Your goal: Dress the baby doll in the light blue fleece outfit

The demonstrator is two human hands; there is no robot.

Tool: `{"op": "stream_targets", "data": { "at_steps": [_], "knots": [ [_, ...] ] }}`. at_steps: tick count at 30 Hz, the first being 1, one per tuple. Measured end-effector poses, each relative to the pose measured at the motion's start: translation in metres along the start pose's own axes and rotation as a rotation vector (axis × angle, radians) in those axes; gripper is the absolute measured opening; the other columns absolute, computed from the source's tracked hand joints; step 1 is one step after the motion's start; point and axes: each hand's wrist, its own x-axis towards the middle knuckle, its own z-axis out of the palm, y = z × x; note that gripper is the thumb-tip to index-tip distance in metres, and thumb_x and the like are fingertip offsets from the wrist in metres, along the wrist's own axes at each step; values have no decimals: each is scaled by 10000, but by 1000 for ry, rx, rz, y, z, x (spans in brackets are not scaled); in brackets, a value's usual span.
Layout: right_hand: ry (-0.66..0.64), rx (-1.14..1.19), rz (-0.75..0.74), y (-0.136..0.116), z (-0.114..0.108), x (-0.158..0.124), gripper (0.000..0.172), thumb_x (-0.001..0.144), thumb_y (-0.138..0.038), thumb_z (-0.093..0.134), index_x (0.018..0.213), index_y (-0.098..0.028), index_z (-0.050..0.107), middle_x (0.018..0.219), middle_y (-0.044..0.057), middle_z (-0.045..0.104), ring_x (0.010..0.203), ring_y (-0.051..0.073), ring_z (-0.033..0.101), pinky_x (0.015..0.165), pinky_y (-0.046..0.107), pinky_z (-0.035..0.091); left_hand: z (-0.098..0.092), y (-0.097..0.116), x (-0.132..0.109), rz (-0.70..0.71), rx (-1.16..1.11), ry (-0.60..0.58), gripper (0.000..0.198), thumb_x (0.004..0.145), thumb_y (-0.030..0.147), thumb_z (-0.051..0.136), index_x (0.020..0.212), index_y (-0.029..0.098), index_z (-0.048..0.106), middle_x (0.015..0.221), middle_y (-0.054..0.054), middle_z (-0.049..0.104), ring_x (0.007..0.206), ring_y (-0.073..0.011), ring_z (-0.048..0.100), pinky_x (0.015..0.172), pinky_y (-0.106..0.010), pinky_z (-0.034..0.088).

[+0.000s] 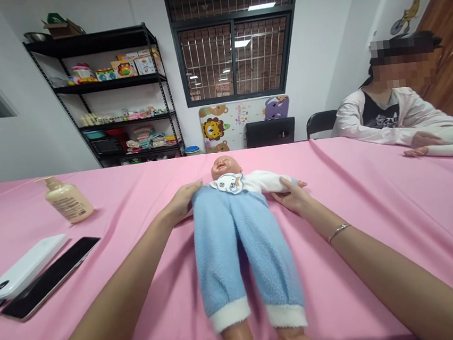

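A baby doll (pixel 229 196) lies face up on the pink cloth, its head away from me and its bare feet at the near edge. It wears a white top with an animal face and light blue fleece trousers (pixel 218 245) with white cuffs. My right hand (pixel 293 195) is closed around the doll's white sleeve (pixel 267 181), which is stretched out to the side near the wrist. On the opposite side, my left hand (pixel 181 202) grips the doll near its arm and the trouser waist. Part of the left fingers and that doll's arm are hidden.
At left stand a pump bottle (pixel 68 200), a white power bank (pixel 27 266) with a cable, and a black phone (pixel 52 277). Another person (pixel 388 106) sits at far right, hands near a second doll's arm (pixel 444 149). A loaded shelf (pixel 110 84) stands behind the table.
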Motion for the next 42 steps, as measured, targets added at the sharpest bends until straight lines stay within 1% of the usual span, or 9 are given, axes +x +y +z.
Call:
{"op": "stream_targets", "data": {
  "at_steps": [6, 9, 14, 22, 27, 31, 33, 37, 42],
  "knots": [
    [-83, -141, 127, 7, 6, -22, 93, 875, -172, 478, 967, -165, 487, 1012, 70, 583, 878, 112, 609, 694, 194, 553, -9, -13, -3, -80, 87, -139, 408, 691, 517, 643, 828, 135, 595, 737, -21, 561, 682, -159, 517, 592, -233, 394],
    [-317, -365, 193, 9, 7, -35, 179, 890, -295, 474, 926, -132, 539, 885, 83, 607, 763, 117, 607, 646, 208, 535, -14, -22, -4, -63, 269, -204, 407, 712, 532, 621, 835, 144, 607, 808, -12, 576, 743, -163, 515, 648, -234, 382],
    [-620, -701, -19, -2, 11, -42, 376, 682, -478, 694, 756, -127, 582, 680, 1, 557, 609, 85, 494, 595, 201, 431, -15, -26, -5, -41, 338, -224, 440, 726, 570, 579, 836, 145, 593, 825, -6, 570, 755, -170, 501, 676, -246, 369],
    [-334, -1106, -467, 13, 12, -22, 427, 663, -535, 613, 580, -157, 432, 553, -24, 409, 535, 91, 344, 529, 238, 266, -20, -39, 0, 32, 190, -124, 412, 750, 562, 549, 718, 153, 513, 650, 13, 426, 596, -125, 397, 551, -230, 319],
    [-85, -1078, -1000, 20, 33, -86, 171, 736, -273, 586, 765, -177, 448, 759, 21, 518, 726, 150, 476, 694, 276, 353, -11, -49, 4, 179, 259, 1, 267, 767, 402, 545, 847, 148, 570, 787, -25, 557, 724, -157, 510, 660, -254, 393],
    [-954, -1325, -902, 37, 38, -186, 148, 827, -311, 556, 825, -184, 482, 779, 5, 527, 684, 122, 463, 612, 240, 368, 0, -54, 4, 297, 554, 86, 172, 793, 277, 458, 859, 158, 562, 806, -40, 594, 757, -181, 543, 725, -293, 408],
    [-1214, -1476, -1005, 49, 34, -223, 237, 791, -378, 616, 844, -178, 500, 806, 13, 536, 730, 141, 460, 614, 252, 366, 2, -55, 3, 315, 585, 111, 166, 806, 257, 431, 862, 160, 553, 789, -35, 593, 737, -177, 545, 712, -290, 408],
    [-1073, -1739, -1411, 70, 25, -246, 117, 787, -193, 569, 720, -155, 482, 703, 35, 510, 641, 170, 411, 538, 301, 288, 2, -54, 3, 328, 575, 109, 181, 832, 278, 424, 881, 156, 548, 814, -28, 593, 759, -171, 544, 724, -279, 400],
    [-1166, -1660, -1561, 88, 29, -243, 104, 777, -153, 516, 681, -151, 475, 629, 32, 470, 565, 157, 374, 487, 299, 224, 6, -50, 2, 296, 585, 211, 323, 884, 413, 355, 746, 160, 501, 750, -10, 551, 734, -165, 503, 694, -270, 369]
  ]
}}
